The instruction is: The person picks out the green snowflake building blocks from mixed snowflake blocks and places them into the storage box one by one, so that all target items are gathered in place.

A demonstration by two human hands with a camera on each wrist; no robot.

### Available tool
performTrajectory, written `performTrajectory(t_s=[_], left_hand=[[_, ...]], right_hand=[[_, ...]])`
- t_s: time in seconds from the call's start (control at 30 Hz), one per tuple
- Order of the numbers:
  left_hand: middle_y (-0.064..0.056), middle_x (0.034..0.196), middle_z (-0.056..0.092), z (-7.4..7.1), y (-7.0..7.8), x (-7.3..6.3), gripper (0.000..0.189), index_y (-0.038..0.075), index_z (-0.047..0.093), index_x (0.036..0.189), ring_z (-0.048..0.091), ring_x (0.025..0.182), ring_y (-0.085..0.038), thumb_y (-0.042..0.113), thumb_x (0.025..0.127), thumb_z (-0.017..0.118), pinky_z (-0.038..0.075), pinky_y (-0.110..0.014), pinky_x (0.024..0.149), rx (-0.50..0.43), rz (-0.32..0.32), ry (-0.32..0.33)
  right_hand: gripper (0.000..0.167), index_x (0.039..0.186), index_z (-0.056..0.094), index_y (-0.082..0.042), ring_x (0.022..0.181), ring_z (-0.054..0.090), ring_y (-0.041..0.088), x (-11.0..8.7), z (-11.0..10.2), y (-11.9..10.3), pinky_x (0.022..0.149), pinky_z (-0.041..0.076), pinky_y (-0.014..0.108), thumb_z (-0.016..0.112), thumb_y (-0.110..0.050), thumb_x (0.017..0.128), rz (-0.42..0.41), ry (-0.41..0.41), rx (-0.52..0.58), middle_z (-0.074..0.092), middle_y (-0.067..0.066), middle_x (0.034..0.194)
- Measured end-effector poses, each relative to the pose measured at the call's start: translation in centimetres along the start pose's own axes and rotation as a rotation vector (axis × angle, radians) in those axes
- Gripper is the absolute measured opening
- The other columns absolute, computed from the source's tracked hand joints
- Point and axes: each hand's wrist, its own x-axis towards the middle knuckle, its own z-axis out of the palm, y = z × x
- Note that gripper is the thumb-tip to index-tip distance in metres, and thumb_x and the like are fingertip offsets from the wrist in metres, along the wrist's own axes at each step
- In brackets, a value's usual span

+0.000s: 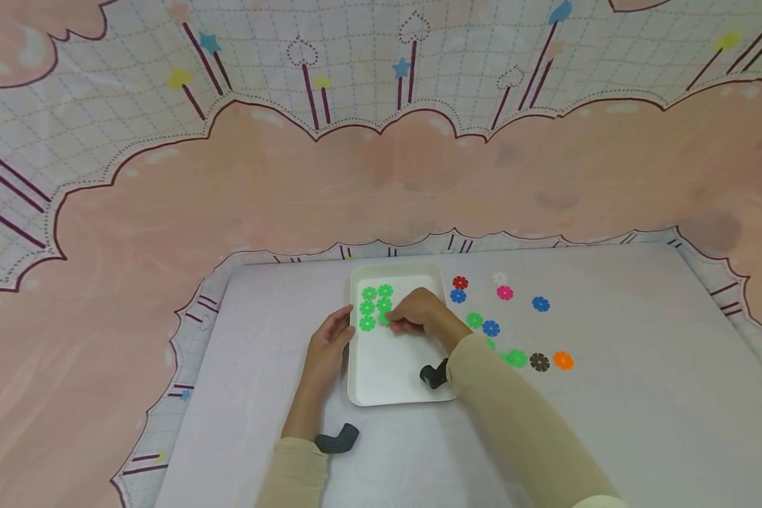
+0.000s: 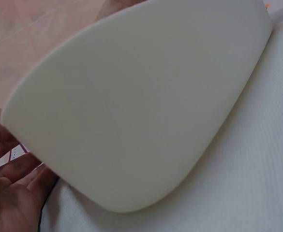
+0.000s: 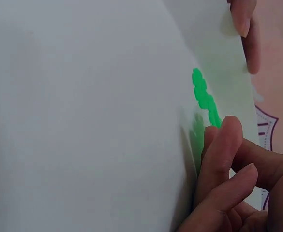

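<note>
Lying nearest you, your beige sleeves [image 1: 521,416] end at dark wrist pieces [image 1: 338,439] on both arms. Your left hand [image 1: 324,347] rests at the left wall of the white tray [image 1: 390,370], its fingers loosely bent against the outside rather than clenched. Inside the tray, your right hand [image 1: 424,316] pinches a green disc [image 1: 384,318] between its fingertips, low over the tray floor; your right wrist view partly hides that grip behind the fingers. The disc is at the near end of the right-hand column, and five more green discs [image 1: 367,307] lie around it, making two columns of three toward the tray's far left. Right of the tray, loose on the white table [image 1: 641,423], you have a near row with green, brown [image 1: 540,362] and orange [image 1: 564,360] discs, its left end partly covered by your right sleeve. Beyond it lie another green and some blue discs [image 1: 541,304], then pink [image 1: 504,293], red [image 1: 460,282] and white [image 1: 499,277] ones. Farthest off, a peach backdrop [image 1: 381,183] with scalloped edges fills your view.
</note>
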Motion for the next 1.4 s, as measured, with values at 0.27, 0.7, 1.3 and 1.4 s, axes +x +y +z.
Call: performTrajectory(t_s=[0.27,0.7,1.3,1.4], left_hand=[[-0.001,0.151,0.054,0.05,-0.19,-0.02,0.042,0.021,0.056,0.144,0.048,0.144,-0.017,0.013,0.103,0.060,0.043,-0.028,0.116,-0.005,0.004,0.004],[-0.001,0.152,0.054,-0.10,-0.33,-0.07,0.042,0.021,0.056,0.144,0.048,0.144,-0.017,0.015,0.103,0.060,0.043,-0.029,0.116,0.013,0.021,-0.002],[0.002,0.153,0.053,0.39,-0.30,0.21,0.040,0.025,0.058,0.142,0.048,0.144,-0.015,0.016,0.103,0.060,0.043,-0.028,0.116,0.023,-0.007,0.035],[0.001,0.153,0.053,0.51,-0.25,0.24,0.041,0.024,0.057,0.142,0.047,0.145,-0.016,0.015,0.103,0.060,0.043,-0.028,0.116,0.016,-0.002,0.034]], right_hand=[[0.018,0.090,0.076,-0.002,0.048,0.059,0.006,0.77,-0.12,0.80,0.047,0.045,0.013,0.086,-0.016,0.083,0.031,0.011,0.059,0.073,0.005,0.067],[0.020,0.087,0.076,-0.002,0.047,0.060,0.005,1.05,0.20,1.10,0.046,0.046,0.013,0.089,-0.014,0.078,0.014,0.050,0.046,0.072,0.004,0.063],[0.020,0.085,0.072,-0.004,0.048,0.061,0.005,1.11,0.31,0.63,0.044,0.044,0.013,0.088,-0.014,0.079,0.003,0.111,-0.017,0.070,0.002,0.061],[0.020,0.085,0.071,-0.004,0.047,0.060,0.005,1.12,0.20,0.51,0.045,0.044,0.012,0.088,-0.013,0.079,0.001,0.108,-0.019,0.069,0.002,0.060]])
